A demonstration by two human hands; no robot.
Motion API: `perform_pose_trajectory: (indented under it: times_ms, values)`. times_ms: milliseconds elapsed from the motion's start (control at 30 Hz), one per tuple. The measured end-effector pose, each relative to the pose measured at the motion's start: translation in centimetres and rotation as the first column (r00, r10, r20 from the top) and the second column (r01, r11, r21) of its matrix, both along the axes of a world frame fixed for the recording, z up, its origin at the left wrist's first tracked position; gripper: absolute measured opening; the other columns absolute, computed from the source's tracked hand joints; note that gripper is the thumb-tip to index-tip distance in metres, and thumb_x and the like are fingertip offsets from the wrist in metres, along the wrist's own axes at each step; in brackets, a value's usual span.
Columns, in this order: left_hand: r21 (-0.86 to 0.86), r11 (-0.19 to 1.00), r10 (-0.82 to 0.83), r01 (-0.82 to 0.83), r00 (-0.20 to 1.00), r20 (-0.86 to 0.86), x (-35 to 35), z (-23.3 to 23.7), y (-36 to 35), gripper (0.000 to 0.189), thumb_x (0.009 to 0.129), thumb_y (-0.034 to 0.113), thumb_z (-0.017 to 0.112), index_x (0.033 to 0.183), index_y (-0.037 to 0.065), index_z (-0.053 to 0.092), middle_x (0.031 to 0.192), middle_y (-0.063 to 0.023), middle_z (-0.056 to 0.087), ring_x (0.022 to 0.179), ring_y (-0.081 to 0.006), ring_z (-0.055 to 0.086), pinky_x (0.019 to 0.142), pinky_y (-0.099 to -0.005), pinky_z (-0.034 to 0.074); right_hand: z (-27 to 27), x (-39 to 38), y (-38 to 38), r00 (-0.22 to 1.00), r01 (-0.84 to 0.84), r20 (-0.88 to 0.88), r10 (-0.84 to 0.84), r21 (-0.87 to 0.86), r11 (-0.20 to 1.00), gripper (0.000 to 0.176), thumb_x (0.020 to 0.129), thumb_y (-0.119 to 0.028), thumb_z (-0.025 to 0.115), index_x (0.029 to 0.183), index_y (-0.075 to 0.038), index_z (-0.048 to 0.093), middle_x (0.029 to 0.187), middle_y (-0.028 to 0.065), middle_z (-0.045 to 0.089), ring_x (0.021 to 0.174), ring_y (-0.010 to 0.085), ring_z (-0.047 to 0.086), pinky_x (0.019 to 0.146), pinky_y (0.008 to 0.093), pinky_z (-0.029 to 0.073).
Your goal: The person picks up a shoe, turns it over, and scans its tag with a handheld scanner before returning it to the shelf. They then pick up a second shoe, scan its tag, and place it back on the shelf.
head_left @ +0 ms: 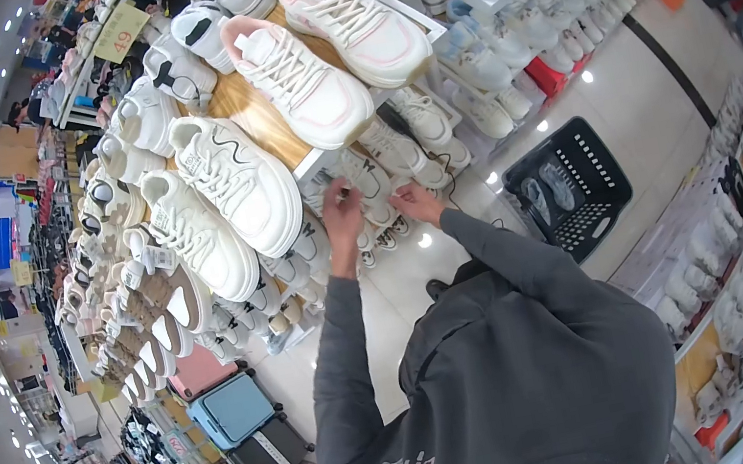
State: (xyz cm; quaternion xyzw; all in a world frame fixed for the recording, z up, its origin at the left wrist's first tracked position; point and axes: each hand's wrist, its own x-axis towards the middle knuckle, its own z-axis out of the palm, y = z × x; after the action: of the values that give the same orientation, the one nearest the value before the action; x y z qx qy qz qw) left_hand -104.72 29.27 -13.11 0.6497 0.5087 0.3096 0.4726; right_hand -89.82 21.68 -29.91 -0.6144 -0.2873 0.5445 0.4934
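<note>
My left hand (341, 215) reaches to the lower shelf, its fingers pinched on the edge of a white sneaker (360, 177). Just to its right, my right hand (417, 205) touches another white sneaker (413, 157) on that shelf; its grip is too small to make out. Both arms are in grey hoodie sleeves (513, 356). Above the hands a wooden display shelf (257, 118) carries chunky white sneakers (233, 182) and a white-and-pink pair (328, 41).
A black plastic basket (570, 187) with two pale shoes stands on the tiled floor at right. Shelves of white shoes line the right wall (733, 307). A pink box (197, 372), a blue suitcase (232, 411) and a dark one sit lower left. People stand at the far bottom left.
</note>
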Motion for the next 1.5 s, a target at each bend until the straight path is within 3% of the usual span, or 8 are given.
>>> perform_pose_trajectory:
  times_ms: [133,300,433,667,767,867,1167,1500]
  values:
    - [0.200,0.978,-0.005,0.064,0.959,-0.283,2.1,-0.2,6.2,0.048,0.095,0.031,0.072,0.129,-0.001,0.063,0.118,-0.0193,0.071,0.096,-0.0336,0.071,0.084,-0.0411,0.056,1.1,-1.1,1.6,0.965,0.173,-0.180,-0.188,-0.095,0.980,0.062,0.094,-0.046,0.075,0.118,0.009,0.064,0.103,0.0138,0.070,0.094,0.0198,0.065,0.091,0.0336,0.052]
    - [0.206,0.942,-0.100,0.266,0.806,-0.583,1.6,-3.7,12.7,0.062,0.090,0.042,0.076,0.128,-0.005,0.063,0.112,-0.0259,0.072,0.109,-0.0382,0.069,0.094,-0.0437,0.053,0.7,-0.4,2.9,0.932,0.011,-0.356,-0.061,-0.142,0.990,0.047,0.096,-0.045,0.075,0.100,0.001,0.071,0.087,0.0044,0.068,0.075,0.0107,0.060,0.071,0.0248,0.051]
    - [0.231,0.912,-0.172,0.340,0.826,-0.537,1.8,-3.4,12.7,0.063,0.090,0.048,0.073,0.124,-0.004,0.066,0.121,-0.0278,0.070,0.117,-0.0447,0.064,0.100,-0.0468,0.049,1.6,-0.6,2.5,0.898,0.045,-0.429,-0.094,-0.124,0.991,0.045,0.096,-0.045,0.075,0.098,0.000,0.071,0.086,0.0040,0.068,0.072,0.0091,0.059,0.067,0.0239,0.051]
    - [0.563,0.784,-0.014,0.260,0.915,-0.404,-0.1,-6.9,13.5,0.048,0.093,0.026,0.075,0.128,-0.004,0.064,0.109,-0.0239,0.072,0.097,-0.0356,0.072,0.087,-0.0427,0.054,4.9,-0.1,1.0,0.920,0.002,-0.390,-0.044,-0.108,0.994,0.048,0.097,-0.043,0.074,0.111,0.002,0.065,0.090,0.0052,0.067,0.075,0.0099,0.060,0.068,0.0242,0.051]
    - [0.449,0.875,0.009,0.182,0.921,-0.391,-0.8,-6.6,12.2,0.046,0.094,0.021,0.074,0.130,-0.004,0.062,0.106,-0.0203,0.071,0.088,-0.0293,0.069,0.083,-0.0396,0.053,6.6,0.2,-0.2,0.925,-0.041,-0.381,0.018,-0.053,0.998,0.051,0.098,-0.045,0.071,0.116,0.002,0.063,0.096,0.0055,0.066,0.080,0.0101,0.061,0.073,0.0252,0.052]
    - [0.245,0.963,-0.001,0.108,0.917,-0.399,-0.3,-1.6,8.6,0.050,0.096,0.024,0.070,0.138,-0.002,0.059,0.132,-0.0236,0.067,0.113,-0.0397,0.066,0.099,-0.0439,0.048,8.2,0.8,-1.7,0.913,-0.126,-0.391,0.115,-0.001,0.992,0.055,0.101,-0.051,0.064,0.122,0.001,0.061,0.104,0.0045,0.065,0.090,0.0106,0.061,0.083,0.0270,0.052]
    - [0.223,0.971,-0.055,0.088,0.987,-0.153,-2.1,5.8,-3.1,0.024,0.093,0.009,0.073,0.113,-0.002,0.063,0.096,-0.0076,0.062,0.069,-0.0142,0.056,0.067,-0.0295,0.048,11.9,1.4,-5.4,0.696,-0.209,-0.676,0.240,0.130,0.969,0.068,0.111,-0.056,0.036,0.156,-0.004,0.042,0.149,0.0057,0.056,0.134,0.0139,0.056,0.113,0.0321,0.044]
    - [0.142,0.966,-0.227,0.217,0.972,0.060,-5.3,10.1,-11.4,0.021,0.093,-0.001,0.070,0.112,-0.002,0.062,0.107,-0.0052,0.060,0.075,-0.0104,0.049,0.072,-0.0245,0.044,14.5,0.3,-7.4,0.667,-0.270,-0.713,0.217,0.041,0.962,0.066,0.110,-0.058,0.036,0.151,-0.009,0.049,0.138,0.0061,0.065,0.121,0.0148,0.066,0.102,0.0321,0.053]
